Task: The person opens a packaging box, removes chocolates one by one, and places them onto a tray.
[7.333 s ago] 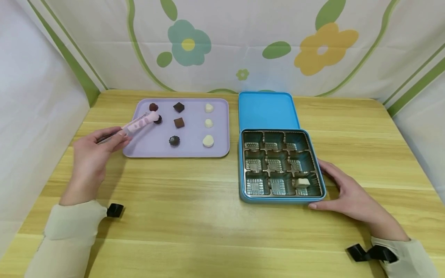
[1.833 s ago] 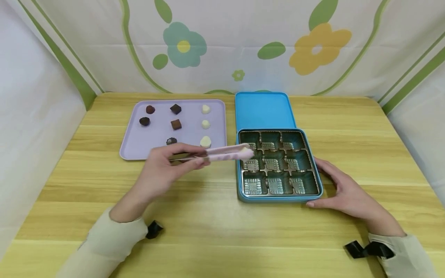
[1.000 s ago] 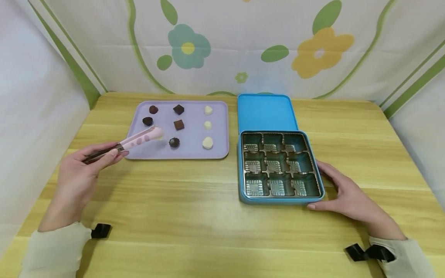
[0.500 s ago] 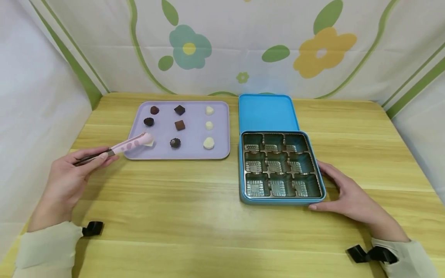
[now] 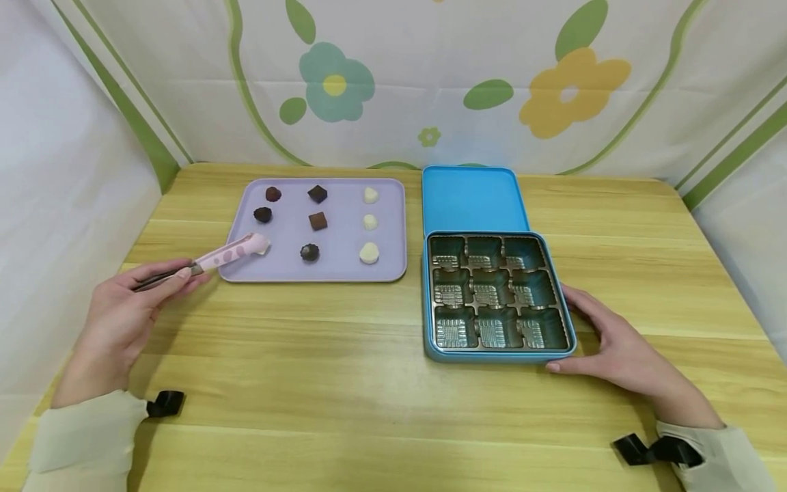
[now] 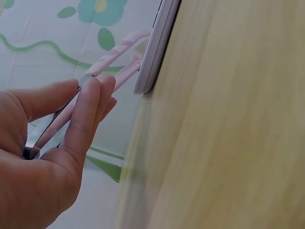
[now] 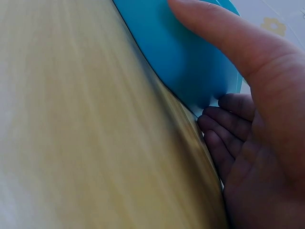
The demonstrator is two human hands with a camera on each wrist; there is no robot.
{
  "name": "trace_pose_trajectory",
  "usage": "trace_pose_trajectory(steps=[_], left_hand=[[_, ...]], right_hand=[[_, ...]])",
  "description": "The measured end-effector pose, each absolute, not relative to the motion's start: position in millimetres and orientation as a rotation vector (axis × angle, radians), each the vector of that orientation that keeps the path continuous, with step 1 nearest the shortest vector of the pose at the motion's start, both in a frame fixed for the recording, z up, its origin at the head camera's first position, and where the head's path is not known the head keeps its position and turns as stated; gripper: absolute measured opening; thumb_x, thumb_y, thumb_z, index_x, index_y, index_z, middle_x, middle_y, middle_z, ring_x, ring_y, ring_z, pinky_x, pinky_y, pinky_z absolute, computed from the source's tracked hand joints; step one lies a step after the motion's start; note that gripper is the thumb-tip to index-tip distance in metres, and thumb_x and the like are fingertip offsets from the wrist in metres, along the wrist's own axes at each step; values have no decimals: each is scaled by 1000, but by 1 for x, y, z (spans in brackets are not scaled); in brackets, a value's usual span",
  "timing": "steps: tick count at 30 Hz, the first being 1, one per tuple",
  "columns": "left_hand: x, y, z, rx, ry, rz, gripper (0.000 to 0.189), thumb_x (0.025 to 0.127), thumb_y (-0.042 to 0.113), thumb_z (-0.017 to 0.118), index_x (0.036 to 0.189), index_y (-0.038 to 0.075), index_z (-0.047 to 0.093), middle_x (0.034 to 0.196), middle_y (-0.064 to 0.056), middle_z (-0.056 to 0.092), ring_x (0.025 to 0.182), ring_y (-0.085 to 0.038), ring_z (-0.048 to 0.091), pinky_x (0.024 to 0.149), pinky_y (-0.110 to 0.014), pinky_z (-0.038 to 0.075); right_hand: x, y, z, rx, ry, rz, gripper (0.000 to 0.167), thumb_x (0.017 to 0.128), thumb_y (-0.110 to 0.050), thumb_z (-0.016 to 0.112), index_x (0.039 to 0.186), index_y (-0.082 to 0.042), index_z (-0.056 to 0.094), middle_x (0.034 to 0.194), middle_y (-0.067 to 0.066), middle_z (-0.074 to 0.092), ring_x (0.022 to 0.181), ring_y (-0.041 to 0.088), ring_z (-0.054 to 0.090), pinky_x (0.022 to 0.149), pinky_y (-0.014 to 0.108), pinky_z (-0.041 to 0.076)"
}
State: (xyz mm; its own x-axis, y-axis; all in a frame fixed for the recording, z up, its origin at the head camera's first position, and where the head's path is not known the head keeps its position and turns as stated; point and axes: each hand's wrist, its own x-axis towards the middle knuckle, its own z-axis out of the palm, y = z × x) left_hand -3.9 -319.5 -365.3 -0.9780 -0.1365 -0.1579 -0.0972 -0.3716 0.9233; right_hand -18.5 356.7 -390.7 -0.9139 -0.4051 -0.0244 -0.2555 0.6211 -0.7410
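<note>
My left hand [image 5: 126, 314] holds pink-tipped tongs [image 5: 227, 255] with metal handles, pinched between thumb and fingers. Their tips reach over the front left of the lilac tray [image 5: 335, 273]. In the left wrist view the tips stand slightly apart, with a pale chocolate [image 6: 141, 47] between them, partly hidden. In the head view, dark and white chocolates lie on the tray, among them a dark ridged one [image 5: 310, 252] and a white round one [image 5: 369, 253]. My right hand [image 5: 621, 348] grips the near right corner of the blue tin [image 5: 498, 356], thumb in front, fingers along its side.
The tin's bronze insert [image 5: 473, 305] has several compartments with nothing in them. Its blue lid [image 5: 473, 198] lies open behind it. A floral curtain [image 5: 399, 82] hangs along the table's back edge. Bare wooden table [image 5: 344, 383] lies in front of the tray.
The pale square chocolate has left the tin's front right compartment and moved left in the tongs to the tray's front left. Lately the left hand has shifted left and down. The right hand stays put.
</note>
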Motion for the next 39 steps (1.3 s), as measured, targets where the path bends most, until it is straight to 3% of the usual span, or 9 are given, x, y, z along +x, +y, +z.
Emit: trace_pose_trajectory(steps=[14,22,24,39], left_hand=[[-2,-326,-361,351,-1594,-2634,32,100,-20,58,123,-8,77,113,-16,81,97,-29,83,90,-30,65],[0,-327,-361,400,-1702,-2569,33,99,-19,62,123,-4,78,112,-11,79,96,-25,83,89,-28,65],[1,-327,-361,395,-1709,-2569,33,99,-19,62,124,-5,78,113,-11,78,97,-26,83,89,-28,65],[1,-324,-360,294,-1629,-2578,33,99,-23,57,125,-11,74,111,-18,80,95,-30,83,89,-32,65]], right_hand=[[-19,356,-389,-540,2653,-1165,123,71,-16,103,170,-35,31,169,18,41,144,-18,29,111,-4,20],[-19,355,-388,-537,2655,-1176,124,70,-14,103,170,-34,32,170,12,41,143,-18,30,110,-4,21],[-19,355,-388,-531,2654,-1180,124,70,-14,103,169,-34,33,169,17,42,143,-18,30,110,-4,22],[-19,355,-390,-522,2649,-1201,124,68,-13,104,169,-33,34,168,15,43,144,-18,32,110,-4,23]])
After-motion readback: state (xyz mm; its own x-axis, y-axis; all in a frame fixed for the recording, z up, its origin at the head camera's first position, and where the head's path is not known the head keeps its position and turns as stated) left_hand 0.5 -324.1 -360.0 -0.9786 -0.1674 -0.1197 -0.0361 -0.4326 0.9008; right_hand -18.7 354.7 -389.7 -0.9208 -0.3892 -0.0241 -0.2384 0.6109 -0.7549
